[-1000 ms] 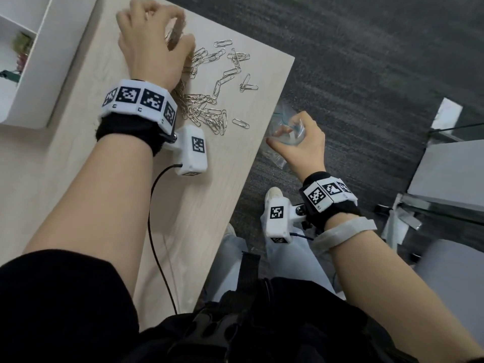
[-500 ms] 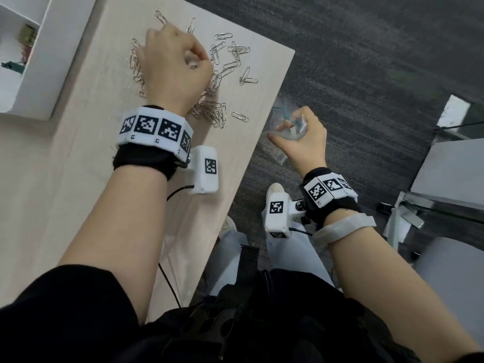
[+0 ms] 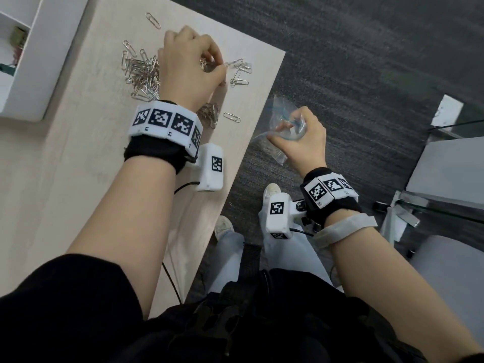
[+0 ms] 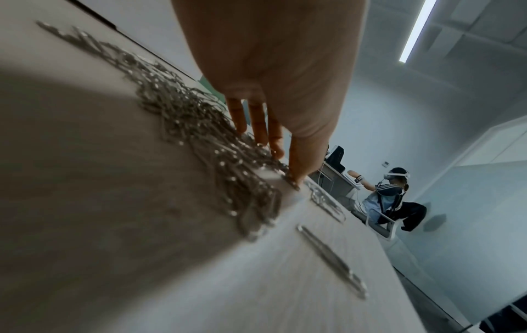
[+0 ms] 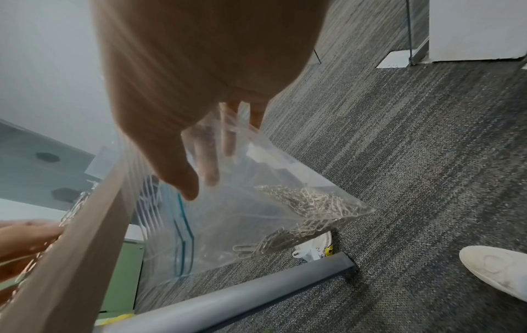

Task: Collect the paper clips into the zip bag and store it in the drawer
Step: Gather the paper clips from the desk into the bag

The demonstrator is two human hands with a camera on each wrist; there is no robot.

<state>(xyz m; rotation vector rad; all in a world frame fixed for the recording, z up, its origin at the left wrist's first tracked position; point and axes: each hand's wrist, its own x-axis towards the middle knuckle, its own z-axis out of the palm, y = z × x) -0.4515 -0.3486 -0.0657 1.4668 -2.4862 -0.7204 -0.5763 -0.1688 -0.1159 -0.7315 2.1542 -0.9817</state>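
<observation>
The left hand (image 3: pixel 190 68) curls its fingers on the paper clips (image 3: pixel 142 72) heaped on the desk (image 3: pixel 78 153), while the right hand (image 3: pixel 301 142) grips the zip bag (image 5: pixel 256 214) just off the desk edge, mouth facing the left hand.

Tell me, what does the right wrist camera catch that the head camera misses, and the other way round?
Only the right wrist view shows the paper clips already inside the zip bag. Only the head view shows the loose paper clips on the table with the left hand down among them. Both show the right hand gripping the bag beside the table edge, over the carpet.
</observation>
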